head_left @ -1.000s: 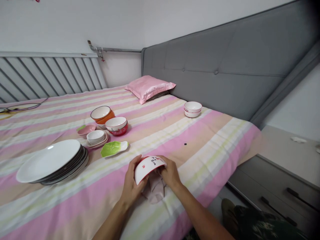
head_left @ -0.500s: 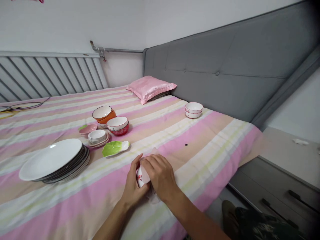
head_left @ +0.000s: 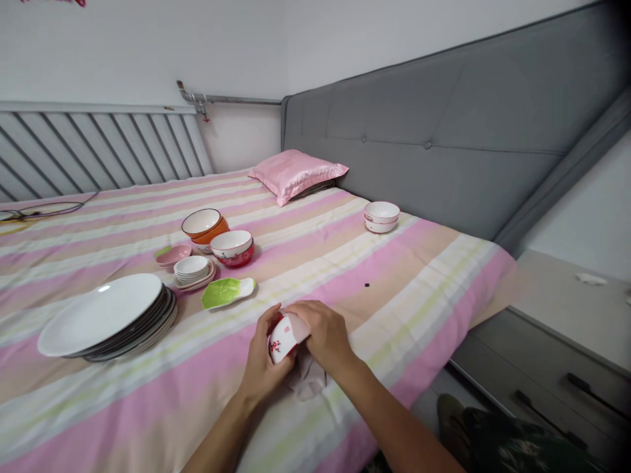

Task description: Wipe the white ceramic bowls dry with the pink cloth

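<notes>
Low over the near side of the bed, my left hand [head_left: 266, 358] grips a white bowl [head_left: 282, 340] with a red flower pattern and red at its rim. The bowl is tilted on its side, and part of it is hidden by my fingers. My right hand [head_left: 323, 332] is closed on a pale pinkish-grey cloth [head_left: 310, 380], pressing it against the bowl's right side. Loose folds of the cloth hang under the hands onto the bedspread. A green leaf-shaped dish [head_left: 227, 293] lies just beyond my left hand.
Left on the striped bedspread [head_left: 197, 401] stand a stack of plates [head_left: 103, 315], small white dishes [head_left: 191, 268], a pink dish [head_left: 174, 255], orange bowls [head_left: 204, 225] and red-patterned bowls [head_left: 233, 247]. Two white bowls [head_left: 381, 215] sit near the grey headboard [head_left: 419, 131]. A nightstand [head_left: 547, 368] is at right.
My right hand has shifted slightly right and turned on the bowl, uncovering more of its flower pattern. More of the cloth shows below. The other dishes have stayed put.
</notes>
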Action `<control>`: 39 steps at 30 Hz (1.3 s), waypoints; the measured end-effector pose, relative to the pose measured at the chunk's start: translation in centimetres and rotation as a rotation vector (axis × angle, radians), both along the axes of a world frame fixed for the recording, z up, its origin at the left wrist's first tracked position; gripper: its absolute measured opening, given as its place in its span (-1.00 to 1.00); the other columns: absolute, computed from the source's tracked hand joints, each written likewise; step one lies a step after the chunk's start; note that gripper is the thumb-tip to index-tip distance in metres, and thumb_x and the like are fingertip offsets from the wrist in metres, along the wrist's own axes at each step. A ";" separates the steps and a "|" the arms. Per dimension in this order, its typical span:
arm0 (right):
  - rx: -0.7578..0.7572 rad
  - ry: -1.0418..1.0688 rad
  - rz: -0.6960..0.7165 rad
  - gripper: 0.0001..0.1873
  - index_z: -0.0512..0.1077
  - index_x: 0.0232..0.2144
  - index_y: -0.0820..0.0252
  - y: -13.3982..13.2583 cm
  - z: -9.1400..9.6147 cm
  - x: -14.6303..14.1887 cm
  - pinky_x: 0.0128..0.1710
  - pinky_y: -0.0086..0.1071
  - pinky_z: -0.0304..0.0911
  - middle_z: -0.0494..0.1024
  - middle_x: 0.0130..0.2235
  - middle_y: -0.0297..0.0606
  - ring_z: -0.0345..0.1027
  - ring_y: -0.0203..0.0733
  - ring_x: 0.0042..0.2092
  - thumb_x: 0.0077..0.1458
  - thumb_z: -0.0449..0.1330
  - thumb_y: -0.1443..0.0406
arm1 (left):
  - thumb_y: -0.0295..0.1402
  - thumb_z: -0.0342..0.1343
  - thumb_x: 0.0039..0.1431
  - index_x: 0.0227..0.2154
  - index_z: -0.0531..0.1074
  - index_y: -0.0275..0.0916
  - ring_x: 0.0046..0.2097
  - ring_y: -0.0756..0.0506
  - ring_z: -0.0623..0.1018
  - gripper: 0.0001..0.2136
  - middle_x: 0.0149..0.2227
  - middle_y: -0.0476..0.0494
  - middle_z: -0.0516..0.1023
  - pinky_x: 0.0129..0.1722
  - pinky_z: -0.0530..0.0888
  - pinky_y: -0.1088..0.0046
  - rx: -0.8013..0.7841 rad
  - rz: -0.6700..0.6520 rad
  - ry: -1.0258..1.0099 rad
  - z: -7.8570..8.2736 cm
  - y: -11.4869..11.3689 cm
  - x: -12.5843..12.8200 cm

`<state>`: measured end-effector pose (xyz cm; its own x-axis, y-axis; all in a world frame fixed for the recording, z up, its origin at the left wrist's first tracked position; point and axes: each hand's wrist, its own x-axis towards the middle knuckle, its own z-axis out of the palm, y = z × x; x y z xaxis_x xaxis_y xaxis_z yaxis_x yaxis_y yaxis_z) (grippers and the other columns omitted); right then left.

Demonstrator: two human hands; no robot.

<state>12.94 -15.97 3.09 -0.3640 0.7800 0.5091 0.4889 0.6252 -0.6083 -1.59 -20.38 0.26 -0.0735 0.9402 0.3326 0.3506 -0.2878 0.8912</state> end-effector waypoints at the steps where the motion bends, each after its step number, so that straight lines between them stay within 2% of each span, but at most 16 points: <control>1: -0.032 0.015 0.000 -0.50 0.51 -0.15 0.10 0.1 0.0 0.2 -0.06 -0.40 0.30 0.60 -0.14 -0.31 0.43 -0.21 -0.08 -0.05 -0.01 0.57 | -0.47 0.08 -0.15 0.12 0.13 -0.22 0.01 -0.24 0.45 -0.34 0.00 -0.26 0.40 0.00 0.38 0.13 -0.005 0.002 -0.001 -0.1 0.0 0.0; 4: -0.117 0.074 -0.003 -0.40 0.50 -0.15 0.10 0.6 -0.5 0.7 -0.07 -0.39 0.32 0.60 -0.13 -0.31 0.46 -0.21 -0.09 -0.22 -0.03 0.59 | -0.46 0.09 -0.13 0.11 0.14 -0.20 0.04 -0.25 0.44 -0.36 0.03 -0.27 0.39 0.00 0.38 0.14 -0.022 0.004 -0.018 -0.2 0.0 -0.1; 7: -0.214 0.171 -0.002 -0.34 0.50 -0.16 0.10 1.2 -1.8 1.1 -0.10 -0.38 0.34 0.61 -0.16 -0.32 0.48 -0.18 -0.11 -0.33 -0.05 0.58 | -0.44 0.11 -0.13 0.11 0.13 -0.19 0.06 -0.26 0.43 -0.36 0.04 -0.26 0.38 0.00 0.38 0.15 -0.041 0.001 -0.027 -0.2 0.0 -0.1; 14: -0.449 0.323 -0.024 -0.51 0.54 -0.22 0.18 1.8 -5.7 1.5 -0.32 -0.38 0.37 0.62 -0.38 -0.28 0.49 -0.15 -0.33 -0.21 0.01 0.47 | -0.41 0.11 -0.11 0.12 0.13 -0.18 0.07 -0.24 0.41 -0.36 0.03 -0.24 0.37 0.04 0.35 0.12 -0.046 -0.004 -0.019 -0.3 0.1 -0.2; 17: -0.457 0.321 -0.036 -0.53 0.54 -0.24 0.18 1.8 -6.2 1.5 -0.35 -0.39 0.35 0.61 -0.44 -0.30 0.47 -0.16 -0.38 -0.21 0.00 0.47 | -0.40 0.10 -0.10 0.12 0.13 -0.18 0.06 -0.25 0.41 -0.37 0.03 -0.24 0.37 0.04 0.35 0.13 -0.033 -0.009 -0.014 -0.3 0.1 -0.3; 20: -0.449 0.331 -0.043 -0.52 0.54 -0.22 0.15 1.6 -5.7 1.4 -0.32 -0.39 0.36 0.63 -0.38 -0.30 0.49 -0.16 -0.33 -0.19 0.00 0.48 | -0.40 0.09 -0.09 0.13 0.13 -0.18 0.06 -0.26 0.40 -0.37 0.02 -0.23 0.36 0.04 0.35 0.12 0.007 -0.017 0.008 -0.3 0.1 -0.4; 23: -0.374 0.254 -0.090 -0.45 0.51 -0.15 0.13 1.3 -4.0 1.7 -0.23 -0.37 0.36 0.64 -0.26 -0.28 0.51 -0.12 -0.22 -0.21 0.02 0.52 | -0.39 0.09 -0.07 0.15 0.10 -0.17 0.08 -0.27 0.38 -0.35 0.03 -0.23 0.34 0.05 0.33 0.10 0.037 -0.033 0.034 -0.5 0.0 -0.6; 26: -0.190 0.045 -0.123 -0.43 0.48 -0.10 0.09 0.6 -1.3 1.7 -0.13 -0.35 0.33 0.62 -0.15 -0.27 0.49 -0.12 -0.12 -0.15 0.03 0.58 | -0.39 0.10 -0.05 0.18 0.05 -0.17 0.08 -0.27 0.37 -0.33 0.06 -0.25 0.31 0.07 0.32 0.08 0.035 -0.051 0.047 -0.7 -0.2 -0.6; 28: -0.021 -0.074 -0.077 -0.56 0.46 -0.09 0.10 0.0 0.4 1.4 -0.13 -0.37 0.33 0.60 -0.13 -0.26 0.48 -0.15 -0.11 0.04 0.04 0.54 | -0.39 0.10 -0.05 0.18 0.05 -0.18 0.12 -0.28 0.34 -0.33 0.09 -0.26 0.29 0.11 0.28 0.07 0.052 -0.056 0.054 -0.7 -0.3 -0.4; 30: 0.137 -0.197 -0.047 -0.71 0.47 -0.14 0.16 -0.7 1.6 0.7 -0.14 -0.36 0.33 0.59 -0.16 -0.21 0.46 -0.15 -0.12 0.14 0.06 0.47 | -0.40 0.11 -0.06 0.18 0.05 -0.20 0.15 -0.29 0.31 -0.32 0.12 -0.27 0.28 0.13 0.26 0.06 0.075 -0.049 0.059 -0.5 -0.4 -0.2; 34: 0.305 -0.356 0.002 -0.81 0.45 -0.21 0.23 -1.7 2.0 -0.9 -0.10 -0.30 0.30 0.57 -0.23 -0.18 0.41 -0.13 -0.12 0.15 0.10 0.47 | -0.45 0.11 -0.09 0.20 0.02 -0.21 0.16 -0.29 0.33 -0.28 0.15 -0.27 0.28 0.14 0.27 0.08 0.066 -0.044 0.029 -0.1 -0.5 0.1; 39: 0.286 -0.314 0.037 -0.82 0.45 -0.21 0.20 -1.4 1.3 -1.3 -0.03 -0.27 0.25 0.55 -0.19 -0.20 0.37 -0.14 -0.09 0.19 0.08 0.43 | -0.47 0.08 -0.09 0.19 0.02 -0.21 0.15 -0.26 0.34 -0.29 0.17 -0.25 0.27 0.13 0.29 0.11 0.025 -0.041 -0.007 0.1 -0.4 0.1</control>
<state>11.69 -17.41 4.41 -0.5611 0.6070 0.5628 0.5965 0.7679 -0.2335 -1.52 -20.83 0.37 -0.0377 0.9338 0.3559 0.3322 -0.3242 0.8858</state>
